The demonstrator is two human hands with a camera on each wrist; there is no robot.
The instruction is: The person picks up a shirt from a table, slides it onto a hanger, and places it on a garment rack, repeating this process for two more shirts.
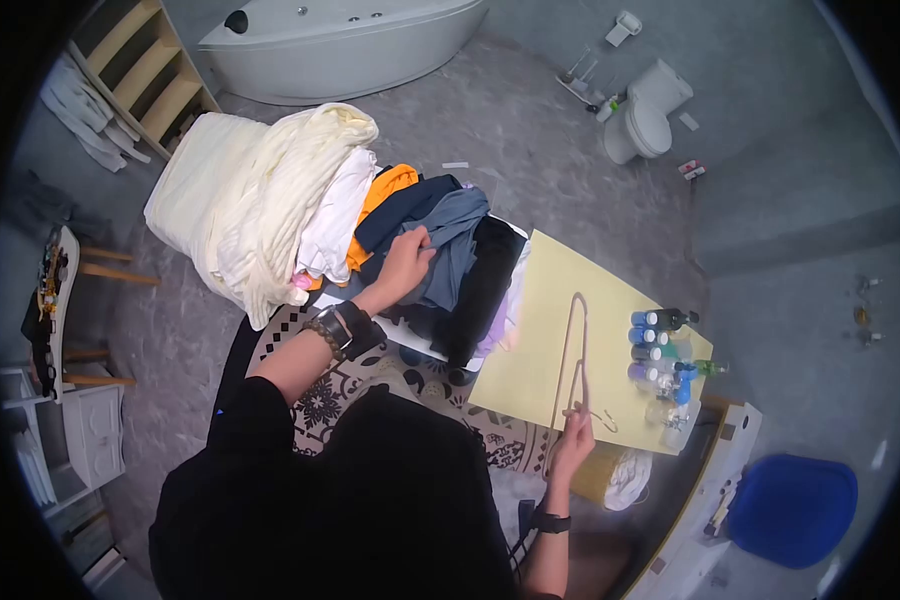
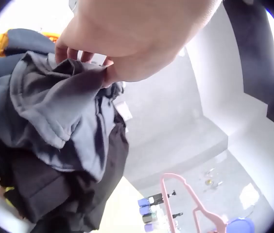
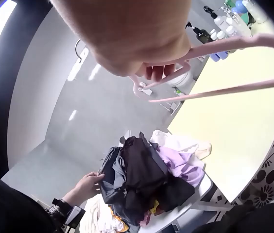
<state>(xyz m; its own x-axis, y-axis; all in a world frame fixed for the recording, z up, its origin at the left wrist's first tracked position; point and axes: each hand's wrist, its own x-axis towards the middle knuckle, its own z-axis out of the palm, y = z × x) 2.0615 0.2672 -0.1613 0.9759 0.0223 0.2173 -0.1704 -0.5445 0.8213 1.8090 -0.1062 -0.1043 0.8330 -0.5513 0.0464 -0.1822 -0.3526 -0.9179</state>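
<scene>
Beside your yellow surface (image 1: 610,325), the grey garment (image 1: 448,245) lies bunched among dark clothes (image 1: 490,280), its underside hidden; over the surface hangs the pink hanger (image 3: 224,46), cut off in the right wrist view; your right hand (image 1: 572,447) is clamped round it, fingers partly hidden; your left hand (image 1: 404,268) pinches the garment's edge, fingertips half covered.

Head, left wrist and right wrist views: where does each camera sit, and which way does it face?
Head: on the head, facing forward and down over the yellow tabletop; torso, left hand and right hand show.
Left wrist: on that wrist, facing the grey garment pinched by the left hand, which shows.
Right wrist: on that wrist, facing past the pink hanger to the clothes; both hands show.
Shared: both wrist views show hanger and bottles.
</scene>
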